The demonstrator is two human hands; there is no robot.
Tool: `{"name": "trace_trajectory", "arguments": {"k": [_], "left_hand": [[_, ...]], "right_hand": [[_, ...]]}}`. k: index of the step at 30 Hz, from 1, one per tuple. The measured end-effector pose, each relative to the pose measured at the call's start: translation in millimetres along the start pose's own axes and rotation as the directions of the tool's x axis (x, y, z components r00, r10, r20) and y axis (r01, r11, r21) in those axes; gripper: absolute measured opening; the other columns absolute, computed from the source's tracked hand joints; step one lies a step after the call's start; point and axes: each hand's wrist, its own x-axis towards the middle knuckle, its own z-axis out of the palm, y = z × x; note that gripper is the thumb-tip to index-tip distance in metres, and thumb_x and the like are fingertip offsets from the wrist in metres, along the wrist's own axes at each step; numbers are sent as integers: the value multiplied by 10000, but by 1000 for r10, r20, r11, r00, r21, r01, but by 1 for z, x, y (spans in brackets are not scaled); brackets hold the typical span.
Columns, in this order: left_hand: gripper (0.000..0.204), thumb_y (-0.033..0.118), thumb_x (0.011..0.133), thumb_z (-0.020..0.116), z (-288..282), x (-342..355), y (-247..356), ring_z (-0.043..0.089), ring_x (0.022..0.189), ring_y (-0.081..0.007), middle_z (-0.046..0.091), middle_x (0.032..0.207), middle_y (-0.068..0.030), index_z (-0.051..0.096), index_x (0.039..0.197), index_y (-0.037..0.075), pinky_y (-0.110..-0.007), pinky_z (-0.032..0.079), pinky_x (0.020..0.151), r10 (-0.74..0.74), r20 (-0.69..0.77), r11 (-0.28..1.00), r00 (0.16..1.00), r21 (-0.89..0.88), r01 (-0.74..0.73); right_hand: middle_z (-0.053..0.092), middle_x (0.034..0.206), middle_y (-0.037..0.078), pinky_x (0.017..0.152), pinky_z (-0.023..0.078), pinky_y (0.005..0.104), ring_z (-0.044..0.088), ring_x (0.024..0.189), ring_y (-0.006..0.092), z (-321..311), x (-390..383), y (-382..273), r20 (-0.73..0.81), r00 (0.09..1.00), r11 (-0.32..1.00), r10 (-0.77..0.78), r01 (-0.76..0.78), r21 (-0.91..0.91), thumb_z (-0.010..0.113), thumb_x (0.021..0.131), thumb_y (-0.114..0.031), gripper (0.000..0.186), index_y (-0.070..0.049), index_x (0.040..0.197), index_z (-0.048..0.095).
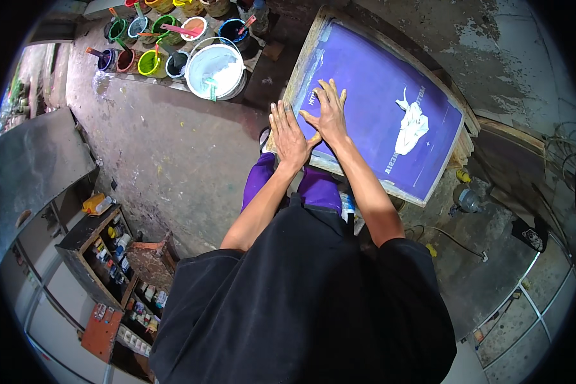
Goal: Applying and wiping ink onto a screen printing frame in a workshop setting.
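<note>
A purple screen-printing frame (381,70) with wooden edges lies tilted in front of me, with pale mirrored lettering in its purple mesh. My left hand (290,139) rests flat at its left wooden edge, fingers stretched out together and thumb apart. Beside it, my right hand (329,115) lies on the purple surface near some of the lettering, its fingers spread and slightly bent. Both thumbs point toward the other hand. Neither hand shows anything held; what lies beneath the palms is hidden. Right of my right hand, a crumpled white cloth (413,128) sits on the mesh.
At the upper left, several open paint pots (148,64) with sticks stand beside a white bucket (215,70). A wooden shelf (93,253) of bottles stands lower left. On the right floor are a clear plastic jug (468,198) and a hose (457,240).
</note>
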Motion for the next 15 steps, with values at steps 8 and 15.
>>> {"name": "trace_trajectory", "arguments": {"k": [8, 15], "left_hand": [[1172, 480, 701, 892, 3, -1, -3, 239, 1533, -476, 297, 1612, -320, 311, 1500, -151, -551, 212, 1257, 15, -9, 1000, 1000, -16, -15], [1217, 412, 687, 912, -1, 0, -1, 211, 1550, -455, 267, 1632, -302, 243, 1557, -114, -522, 195, 1270, -6, 13, 999, 1000, -35, 6]], "right_hand": [[490, 1489, 193, 1188, 208, 707, 350, 1481, 451, 1, 1, -4, 0, 1000, 999, -11, 11, -41, 865, 778, -246, 636, -28, 1305, 584], [485, 1484, 196, 1188, 214, 701, 347, 1483, 444, 4, -1, 0, 1, 1000, 999, -4, 4, -53, 856, 789, -239, 613, -36, 1302, 589]]}}
